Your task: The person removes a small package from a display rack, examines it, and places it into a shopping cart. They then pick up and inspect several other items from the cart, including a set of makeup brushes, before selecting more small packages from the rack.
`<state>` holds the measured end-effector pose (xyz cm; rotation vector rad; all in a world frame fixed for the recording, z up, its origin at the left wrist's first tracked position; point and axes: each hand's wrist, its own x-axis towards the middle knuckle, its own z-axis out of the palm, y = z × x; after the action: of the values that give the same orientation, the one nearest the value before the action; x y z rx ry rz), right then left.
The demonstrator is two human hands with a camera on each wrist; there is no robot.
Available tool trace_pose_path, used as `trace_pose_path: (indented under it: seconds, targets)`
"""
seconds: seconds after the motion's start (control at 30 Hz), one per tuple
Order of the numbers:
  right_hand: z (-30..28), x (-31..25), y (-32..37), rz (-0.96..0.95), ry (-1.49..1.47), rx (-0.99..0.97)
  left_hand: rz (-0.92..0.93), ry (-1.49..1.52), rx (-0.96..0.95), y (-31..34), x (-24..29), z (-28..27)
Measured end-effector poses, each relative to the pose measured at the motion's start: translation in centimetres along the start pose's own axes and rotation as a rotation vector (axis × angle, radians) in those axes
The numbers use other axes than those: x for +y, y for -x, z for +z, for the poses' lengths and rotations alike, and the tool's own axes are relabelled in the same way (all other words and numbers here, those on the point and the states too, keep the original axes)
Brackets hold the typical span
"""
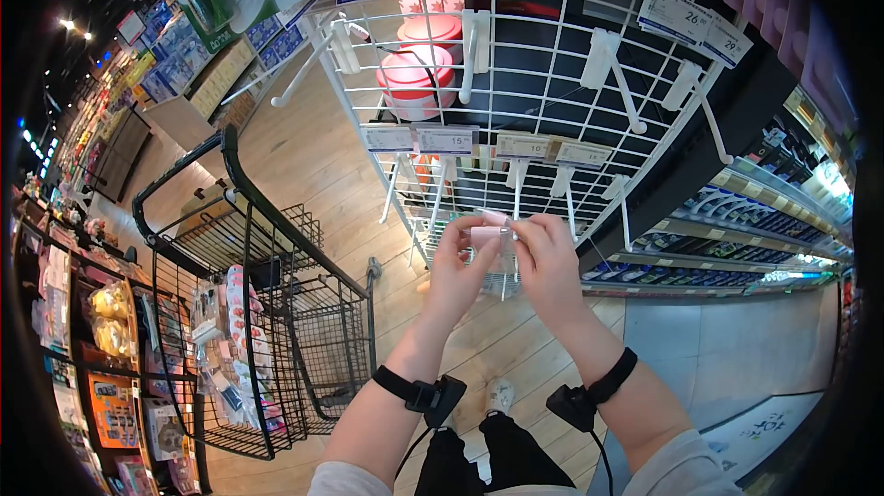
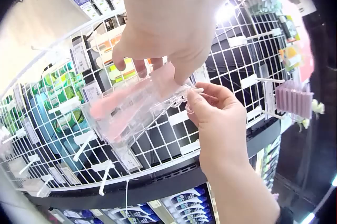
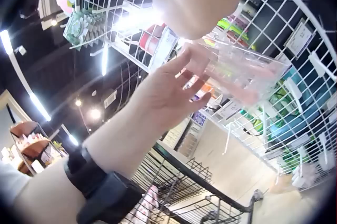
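Both hands hold a clear plastic package (image 2: 129, 109) with long pink pieces inside; their exact kind is not plain. My left hand (image 1: 458, 266) grips it at a pale pink part, thumb on one side and fingers on the other. At the package's other end, my right hand (image 1: 550, 261) pinches the clear edge between thumb and fingertips. In the right wrist view the package hangs past the left hand's fingers, its pink pieces (image 3: 247, 91) showing through the plastic. A white wire rack (image 1: 543, 72) with hooks stands just beyond the hands.
On the left is a black wire shopping cart (image 1: 267, 312) with packaged goods in it. Price tags (image 1: 525, 146) line the rack, and pink round tubs (image 1: 416, 72) show behind its wires. Shelves of packaged goods (image 1: 727, 233) stand at the right, over a wooden floor (image 1: 405, 321).
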<state>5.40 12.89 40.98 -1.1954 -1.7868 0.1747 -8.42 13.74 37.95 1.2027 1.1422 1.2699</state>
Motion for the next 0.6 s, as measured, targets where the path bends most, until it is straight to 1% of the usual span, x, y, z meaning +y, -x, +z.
trace_pose_path:
  seconds: [0.03, 0.13, 0.37, 0.43, 0.57, 0.6]
  targets:
    - [0.1, 0.0, 0.2, -0.07, 0.088, 0.01, 0.082, -0.133, 0.004, 0.1, -0.4, -0.1]
    - [0.3, -0.1, 0.7, -0.059, 0.089, 0.033, 0.115, -0.09, 0.004, 0.3, -0.7, -0.1]
    - [0.2, -1.0, -0.3, 0.01, 0.044, -0.035, 0.073, -0.121, -0.016, -0.1, -1.0, -0.4]
    - [0.2, -1.2, -0.6, -0.01, 0.081, -0.043, 0.141, -0.158, -0.013, -0.3, -0.7, -0.4]
    - [0.3, -1.3, -0.7, -0.022, 0.102, -0.063, 0.142, -0.141, 0.0, -0.6, -0.3, -0.5]
    - [0.2, -1.3, -0.8, -0.025, 0.099, -0.067, 0.166, -0.134, -0.023, -0.7, -0.5, -0.7]
